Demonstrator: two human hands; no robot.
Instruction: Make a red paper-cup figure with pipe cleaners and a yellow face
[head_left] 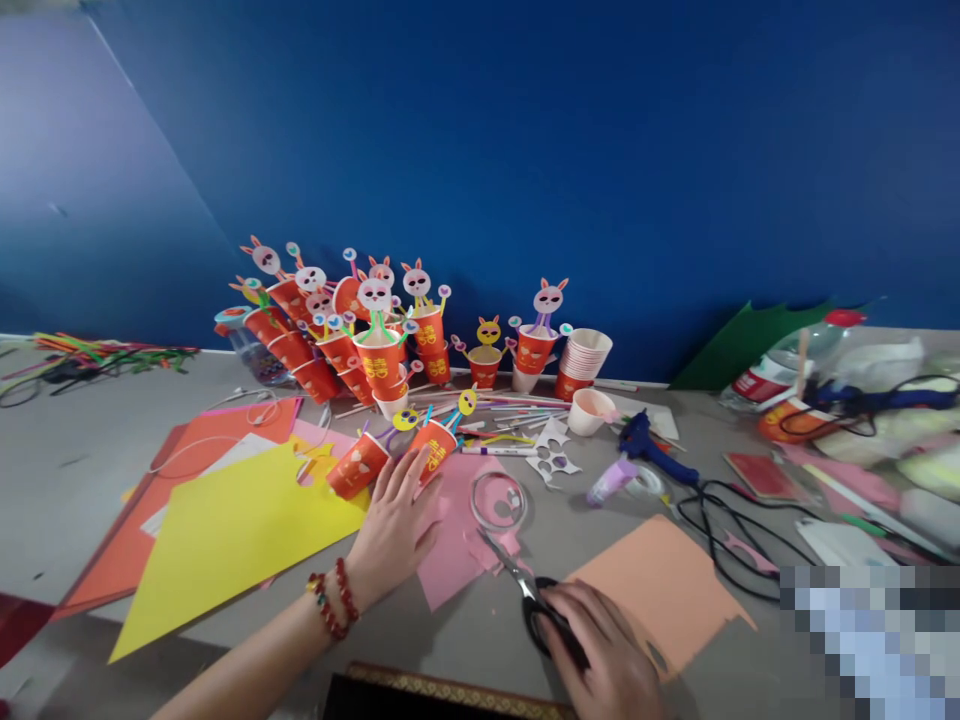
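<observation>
My left hand, with red bead bracelets on the wrist, reaches forward with fingers stretched out. Its fingertips lie at a red paper cup that leans and carries a yellow paper face. Beside that one, a second red cup with a yellow face tilts over the yellow paper sheet. My right hand is closed around the black handles of the scissors. The blades point away to the left, over pink paper scraps near a roll of clear tape.
Several decorated red cups are stacked along the blue wall. Plain paper cups stand to their right. A blue glue gun with a black cord lies right of centre, behind an orange sheet. A bottle stands farther right.
</observation>
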